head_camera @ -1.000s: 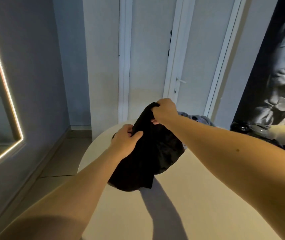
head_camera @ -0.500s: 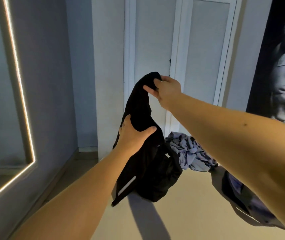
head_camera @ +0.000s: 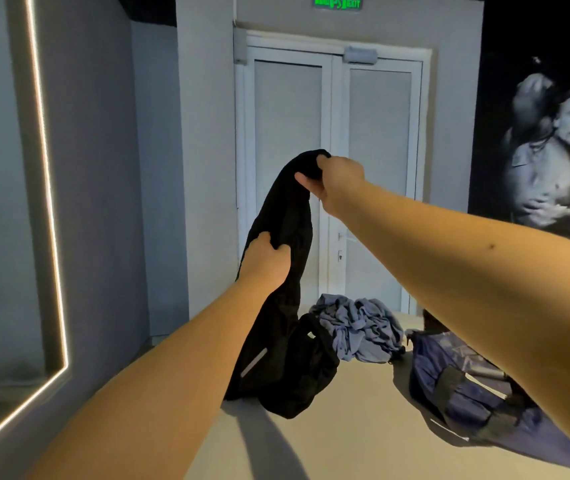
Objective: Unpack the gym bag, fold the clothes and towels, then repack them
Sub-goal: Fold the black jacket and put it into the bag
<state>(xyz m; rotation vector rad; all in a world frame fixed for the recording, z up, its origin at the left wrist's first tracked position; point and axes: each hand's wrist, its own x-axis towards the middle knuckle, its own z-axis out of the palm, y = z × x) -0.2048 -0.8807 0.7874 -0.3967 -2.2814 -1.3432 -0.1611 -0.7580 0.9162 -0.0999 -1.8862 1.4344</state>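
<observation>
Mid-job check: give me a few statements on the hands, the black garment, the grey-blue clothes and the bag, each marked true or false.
1. The right hand and the left hand both grip the black garment. True.
2. The black garment hangs wholly clear of the table. False: its lower end rests bunched on the table.
3. The grey-blue clothes lie folded flat. False: they sit in a crumpled heap.
4. The gym bag lies on the table, to the right of the heap. True.
</observation>
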